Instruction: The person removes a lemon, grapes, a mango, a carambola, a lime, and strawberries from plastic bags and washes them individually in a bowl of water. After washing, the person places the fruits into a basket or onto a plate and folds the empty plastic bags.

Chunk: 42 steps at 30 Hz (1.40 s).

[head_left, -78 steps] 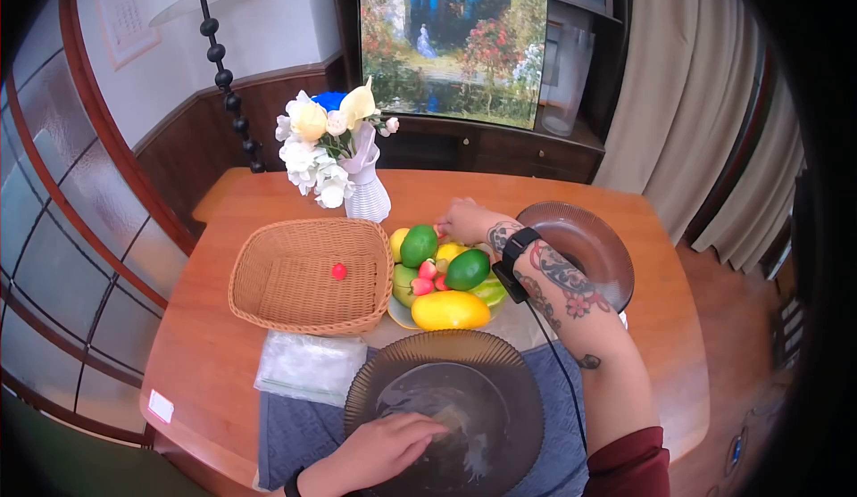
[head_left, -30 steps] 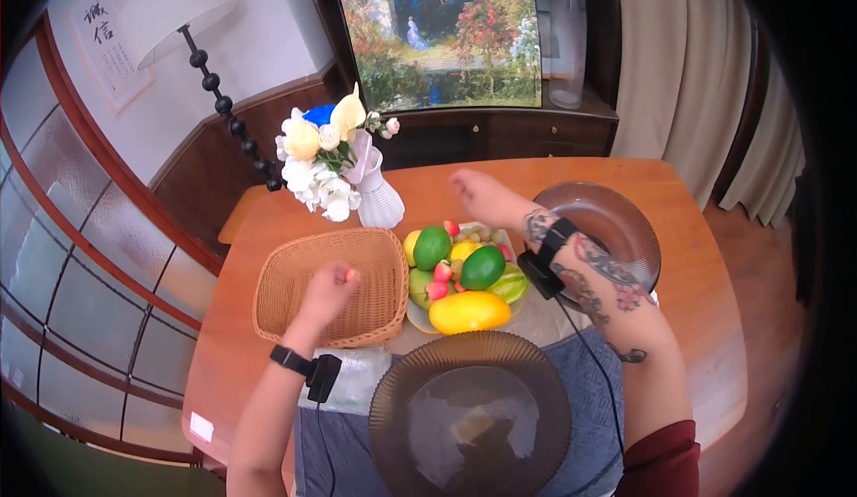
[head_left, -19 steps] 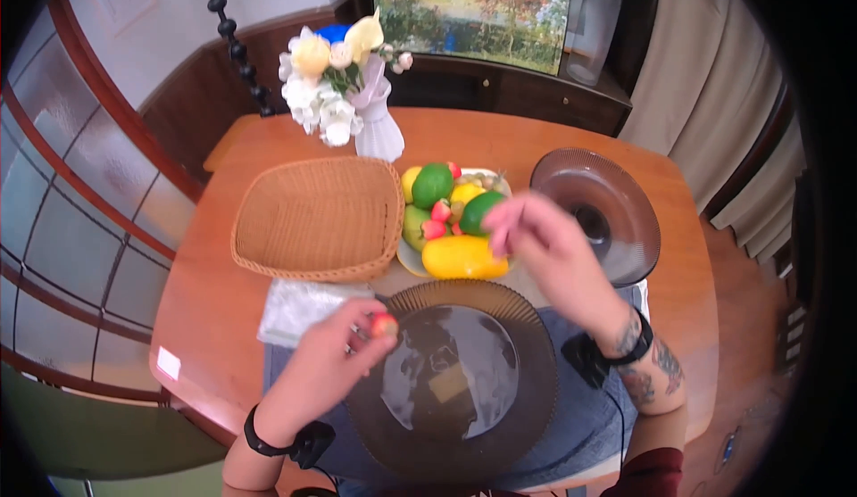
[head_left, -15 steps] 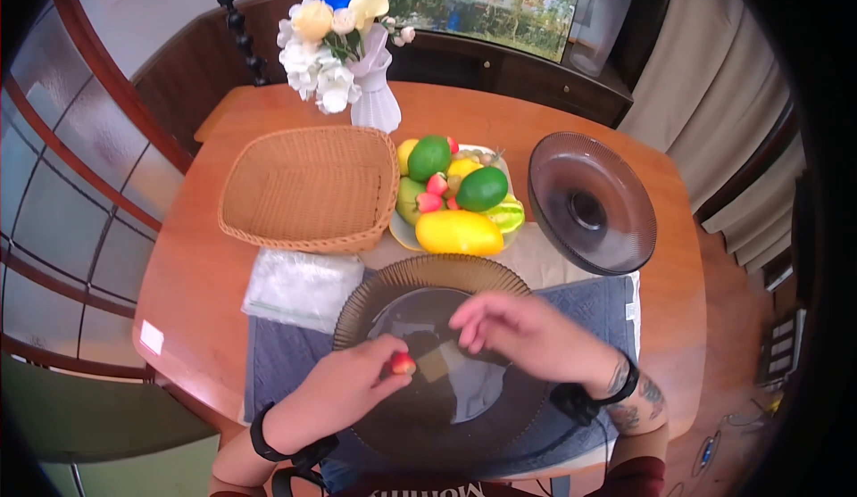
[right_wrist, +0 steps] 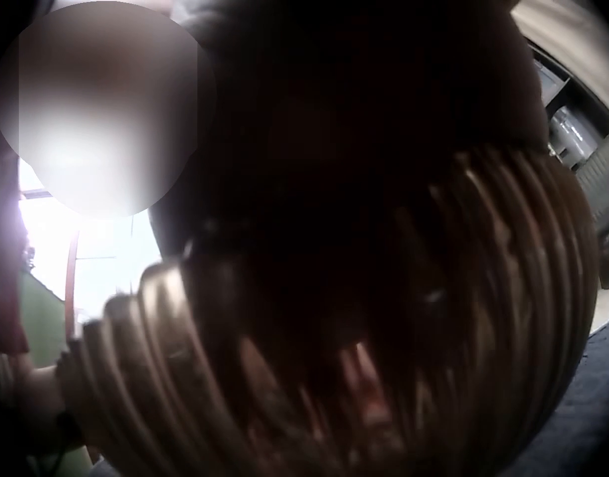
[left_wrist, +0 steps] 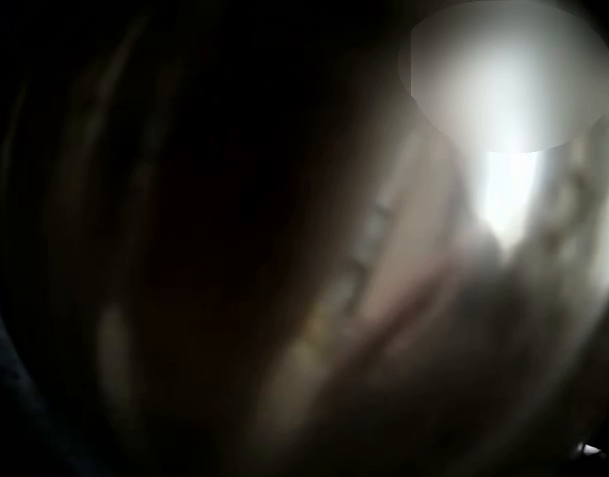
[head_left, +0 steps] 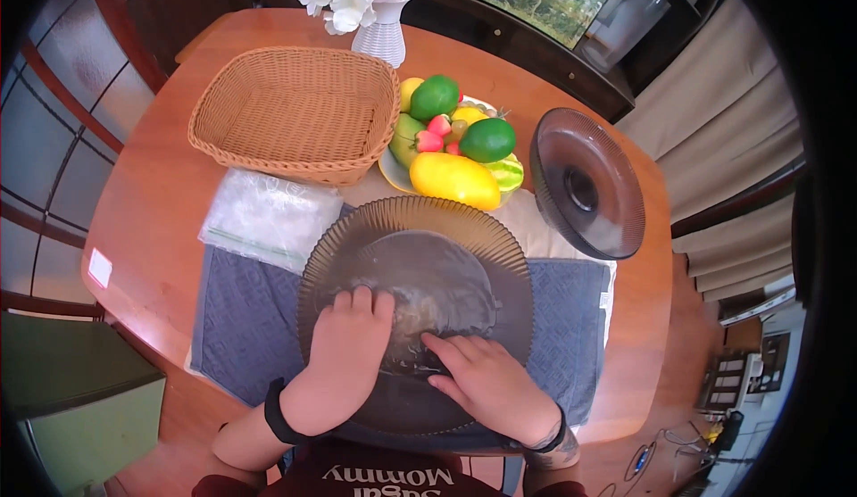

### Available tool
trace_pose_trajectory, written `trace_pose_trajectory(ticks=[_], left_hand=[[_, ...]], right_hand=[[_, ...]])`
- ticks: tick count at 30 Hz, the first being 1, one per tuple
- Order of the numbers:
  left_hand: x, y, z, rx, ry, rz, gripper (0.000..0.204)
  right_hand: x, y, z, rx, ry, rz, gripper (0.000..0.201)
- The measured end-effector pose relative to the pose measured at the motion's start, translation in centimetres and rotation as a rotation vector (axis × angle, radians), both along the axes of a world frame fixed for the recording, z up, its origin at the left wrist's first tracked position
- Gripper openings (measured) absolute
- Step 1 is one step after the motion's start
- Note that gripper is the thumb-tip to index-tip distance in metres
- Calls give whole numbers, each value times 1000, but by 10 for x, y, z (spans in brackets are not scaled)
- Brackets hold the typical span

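Note:
A large ribbed smoky glass bowl point(head_left: 415, 225) with water in it stands at the near side of the table. My left hand point(head_left: 351, 359) reaches over its left part, fingertips pointing down into it; whether they hold anything is hidden. Opposite, my right hand point(head_left: 495, 388) is inside the right part, thumb apart from loosely extended fingers. Between the hands the water looks disturbed, over a pale patch. The left wrist view is dark and blurred. In the right wrist view the bowl's ribbed wall point(right_wrist: 513, 298) fills the lower part, below a dark shape.
Behind the bowl are a wicker basket point(head_left: 295, 118), a plate of fruit with a yellow papaya-like one point(head_left: 455, 180), and a second glass bowl point(head_left: 616, 189). A plastic bag point(head_left: 268, 216) lies left, a blue towel point(head_left: 571, 318) underneath, a white vase point(head_left: 382, 37) farther back.
Both hands have moved down into the glass bowl. The small red fruit pinched in my left hand no longer shows. The head view has tilted down.

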<state>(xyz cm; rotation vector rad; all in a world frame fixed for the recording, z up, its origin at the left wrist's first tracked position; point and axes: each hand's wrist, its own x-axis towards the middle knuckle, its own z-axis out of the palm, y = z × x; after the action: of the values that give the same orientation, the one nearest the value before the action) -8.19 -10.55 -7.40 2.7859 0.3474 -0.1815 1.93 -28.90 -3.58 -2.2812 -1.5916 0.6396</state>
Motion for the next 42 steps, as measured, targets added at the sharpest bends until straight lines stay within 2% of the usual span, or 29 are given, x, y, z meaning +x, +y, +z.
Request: trace_pose_trajectory(ticks=[3,5,9,14,17,19,22,23,25,26,29,31,32,34,35,36,38,39,41,42], left_hand=[[-1,1,-4,-34,-75,35,21],[-3,2,2,-422,-66,12,22],[-1,2,4,-503,-61,26,25],[1,6,1,-657,69,-93,29],[-1,6,4,-619,-59,-69,28],[0,9,5,-639,-55,-78,27],[-2,7,1,-636,-62,-76,27],[-3,7,0,-613,-73,-64,27],[-4,7,-2,-606,-59,-63,27],[-4,8,-2,-591,-51,-69,28],[-3,8,-2,-587,-54,-112,27],[-3,7,1,-587,-34,-110,27],[-2,7,1,-578,-17,-110,27],[-3,7,-3,-588,-48,-110,27],[-4,8,-5,-590,-80,-109,26],[-4,9,-6,-596,-79,-109,26],[-5,11,-6,-581,-88,-145,25],[-4,11,-4,-587,-86,-143,25],[-2,11,0,-587,-53,-133,26],[-3,10,-1,-590,-51,-132,26]], right_hand=[[-4,7,2,-6,-47,-21,53],[-9,12,0,-9,-62,-19,55],[-14,22,-5,-23,32,-125,45],[-7,27,-18,-33,-3,-181,34],[1,26,-19,-2,-42,-133,32],[3,26,-16,-117,-219,-260,33],[1,28,-20,-143,-259,-217,40],[0,28,-23,-148,-257,-212,40],[-1,27,-29,-12,-39,-28,49],[-1,28,-28,-16,-36,-27,49],[2,32,-23,-136,-94,-109,53],[0,32,-23,-13,-236,-257,51],[2,31,-24,-19,-236,-257,51],[4,27,-29,-54,22,-35,49],[3,27,-34,31,124,9,48],[5,28,-31,26,125,8,48],[8,33,-23,-121,309,-91,38],[7,33,-22,-126,312,-91,38],[5,34,-21,-84,61,-135,36],[5,34,-22,-87,63,-135,36]])
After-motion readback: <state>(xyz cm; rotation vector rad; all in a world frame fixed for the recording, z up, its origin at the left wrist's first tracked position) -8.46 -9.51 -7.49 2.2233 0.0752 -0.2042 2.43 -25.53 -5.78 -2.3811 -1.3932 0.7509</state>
